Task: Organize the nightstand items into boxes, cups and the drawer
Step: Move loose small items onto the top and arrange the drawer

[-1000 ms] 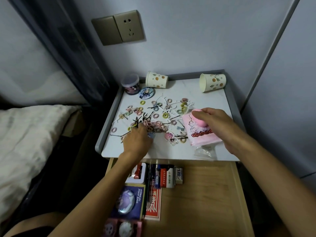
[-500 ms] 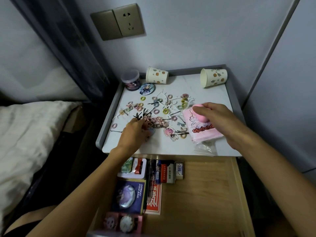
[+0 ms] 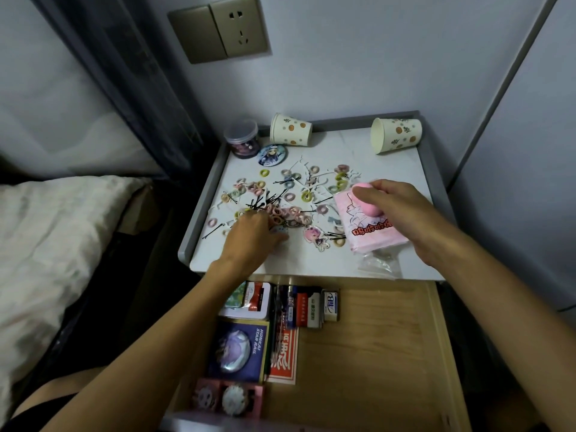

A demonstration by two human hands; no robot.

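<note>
Currently, R hand (image 3: 397, 213) gripping pink sponge (image 3: 369, 208), L hand (image 3: 249, 235) among hair ties (image 3: 294, 210), grip unclear.

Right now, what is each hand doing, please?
Left hand: on the hair ties, grip cannot be told.
Right hand: holding the pink sponge.

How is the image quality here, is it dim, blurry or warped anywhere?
Head view: dim, bluish light, no glare on the nightstand top; the left hand and the hair ties by it look slightly soft, the right hand gripping the pink sponge sharper; the wide-angle lens makes the wall edge at right lean outward.
</note>
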